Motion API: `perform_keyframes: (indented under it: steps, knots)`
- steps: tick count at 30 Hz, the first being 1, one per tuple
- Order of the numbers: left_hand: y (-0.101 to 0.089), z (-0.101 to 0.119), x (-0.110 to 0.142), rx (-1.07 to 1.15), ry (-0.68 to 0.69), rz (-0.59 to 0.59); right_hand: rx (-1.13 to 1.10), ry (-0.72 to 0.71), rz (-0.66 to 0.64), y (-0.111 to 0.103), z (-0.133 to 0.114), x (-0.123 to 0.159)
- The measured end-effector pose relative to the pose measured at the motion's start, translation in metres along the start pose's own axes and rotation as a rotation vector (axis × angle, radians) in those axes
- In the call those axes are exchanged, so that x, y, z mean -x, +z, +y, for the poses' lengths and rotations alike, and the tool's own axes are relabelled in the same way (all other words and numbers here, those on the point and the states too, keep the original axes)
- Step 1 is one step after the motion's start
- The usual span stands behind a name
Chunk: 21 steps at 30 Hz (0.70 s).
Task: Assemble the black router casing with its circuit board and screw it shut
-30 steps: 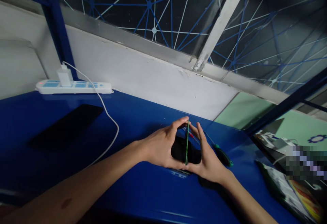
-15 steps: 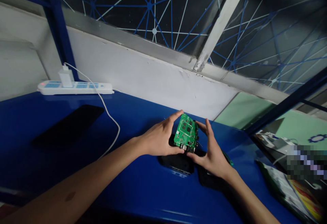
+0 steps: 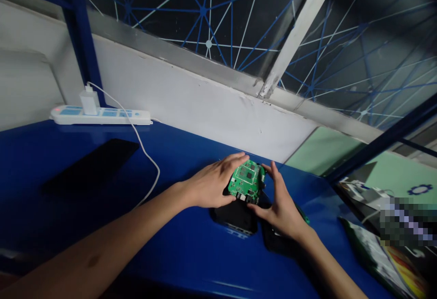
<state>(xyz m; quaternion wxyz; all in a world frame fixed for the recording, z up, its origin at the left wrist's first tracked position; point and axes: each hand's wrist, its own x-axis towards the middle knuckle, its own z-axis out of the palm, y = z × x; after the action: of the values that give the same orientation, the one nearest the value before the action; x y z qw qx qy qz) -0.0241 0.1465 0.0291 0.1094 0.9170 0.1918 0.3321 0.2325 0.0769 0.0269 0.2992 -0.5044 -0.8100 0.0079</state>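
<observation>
A green circuit board (image 3: 246, 181) with chips and metal ports along its near edge is held up between my two hands. My left hand (image 3: 218, 180) grips its left side, fingers over the far corner and thumb at the near corner. At the right side, my right hand (image 3: 278, 201) holds the board's edges between thumb and fingers. Just below the board, a black plastic case (image 3: 235, 219) lies on the blue table (image 3: 184, 249). Another dark object (image 3: 278, 242) lies under my right hand, partly hidden by it, with a green thing (image 3: 302, 215) beside it.
A white power strip (image 3: 119, 118) with a charger (image 3: 89, 101) stands at the back left, and its white cable (image 3: 146, 153) runs across the table. A dark flat object (image 3: 94, 167) lies to the left. At right are a colourful packet (image 3: 382, 255) and some clutter.
The board has tipped flatter and shifted slightly left. My left fingers now reach farther over its far corner; my right hand has barely moved.
</observation>
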Motion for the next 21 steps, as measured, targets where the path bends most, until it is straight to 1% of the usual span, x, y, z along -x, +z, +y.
perform_keyframes:
  steps: [9,21]
  knots:
    - [-0.0010,0.0007,0.0014,-0.027,-0.008,-0.060,0.034,-0.040,-0.027,0.0011,0.0002,-0.0004]
    - [-0.0002,-0.0002,0.0017,-0.033,-0.031,-0.064,-0.038,-0.048,-0.015,0.0009,-0.0019,0.0013]
